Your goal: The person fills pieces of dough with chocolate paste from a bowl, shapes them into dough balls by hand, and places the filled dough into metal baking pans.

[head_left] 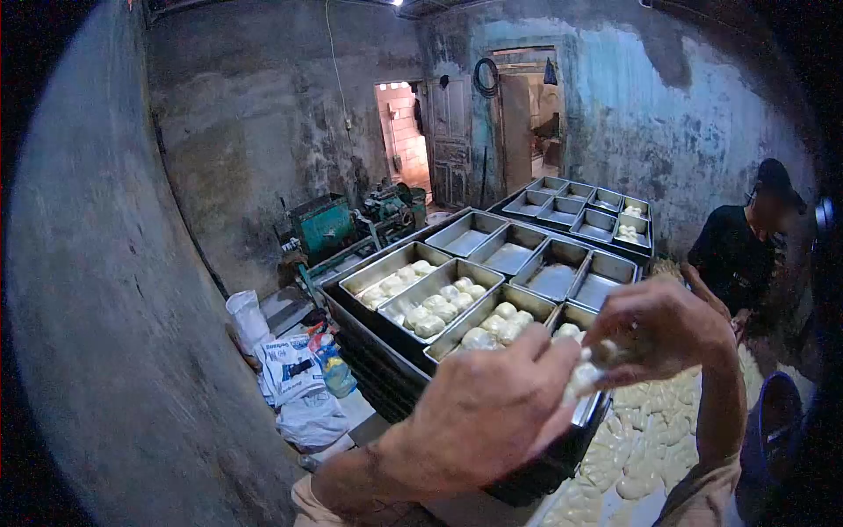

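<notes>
My left hand (483, 413) and my right hand (654, 329) are raised close together above the near right tins. Between their curled fingers is a piece of pale dough (583, 379), partly hidden by the fingers. Behind the hands, metal tins (395, 321) hold rounded dough balls (430, 325) in rows. One tin (481, 360) with dough balls lies just beyond my left hand. More pale dough (645, 439) in many flattened pieces covers the surface below my right hand.
Further tins (551, 279) stand behind, with another group (562, 211) at the back. A co-worker (742, 246) is at the right, near a dark tub (777, 422). Green machinery (323, 227) stands by the wall. Bags (290, 367) lie at the left.
</notes>
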`<state>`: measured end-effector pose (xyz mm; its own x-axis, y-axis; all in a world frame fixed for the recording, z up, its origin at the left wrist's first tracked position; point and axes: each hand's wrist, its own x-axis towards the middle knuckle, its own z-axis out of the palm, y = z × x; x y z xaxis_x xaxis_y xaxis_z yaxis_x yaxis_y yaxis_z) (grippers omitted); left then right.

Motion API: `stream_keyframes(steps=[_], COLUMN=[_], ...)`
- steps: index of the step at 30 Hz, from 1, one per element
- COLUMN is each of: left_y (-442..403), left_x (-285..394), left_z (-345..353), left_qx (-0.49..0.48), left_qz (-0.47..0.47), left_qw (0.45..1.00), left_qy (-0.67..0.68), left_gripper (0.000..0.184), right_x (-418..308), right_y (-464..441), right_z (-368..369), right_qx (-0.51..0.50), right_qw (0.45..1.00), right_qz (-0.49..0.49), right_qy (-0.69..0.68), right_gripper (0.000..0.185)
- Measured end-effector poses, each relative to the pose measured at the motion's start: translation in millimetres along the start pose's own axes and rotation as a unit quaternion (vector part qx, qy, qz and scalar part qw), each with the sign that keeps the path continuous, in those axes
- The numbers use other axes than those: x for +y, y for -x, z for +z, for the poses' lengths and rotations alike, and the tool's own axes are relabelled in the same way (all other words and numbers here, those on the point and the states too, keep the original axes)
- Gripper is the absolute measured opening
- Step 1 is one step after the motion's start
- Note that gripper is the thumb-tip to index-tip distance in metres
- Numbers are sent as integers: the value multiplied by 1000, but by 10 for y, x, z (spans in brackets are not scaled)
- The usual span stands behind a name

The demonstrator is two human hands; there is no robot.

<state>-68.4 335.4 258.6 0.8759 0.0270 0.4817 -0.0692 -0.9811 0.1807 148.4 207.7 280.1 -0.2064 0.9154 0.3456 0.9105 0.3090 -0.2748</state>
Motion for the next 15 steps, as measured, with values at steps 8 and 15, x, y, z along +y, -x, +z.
stream_keyframes(steps=[8,15], left_y=[-640,-1591], left_x=[-1623,-2815], left_z=[-484,68], left_qx=[102,27], left_qz=[-109,-209], left_qw=[989,976], left_qy=[-13,-46], left_gripper=[42,51], right_x=[653,1951], right_y=[-1939,-2819], right_z=[-188,-69], right_qx=[-52,-123], right_qw=[994,982], right_qz=[55,125], right_qy=[79,66], right_gripper=[38,44])
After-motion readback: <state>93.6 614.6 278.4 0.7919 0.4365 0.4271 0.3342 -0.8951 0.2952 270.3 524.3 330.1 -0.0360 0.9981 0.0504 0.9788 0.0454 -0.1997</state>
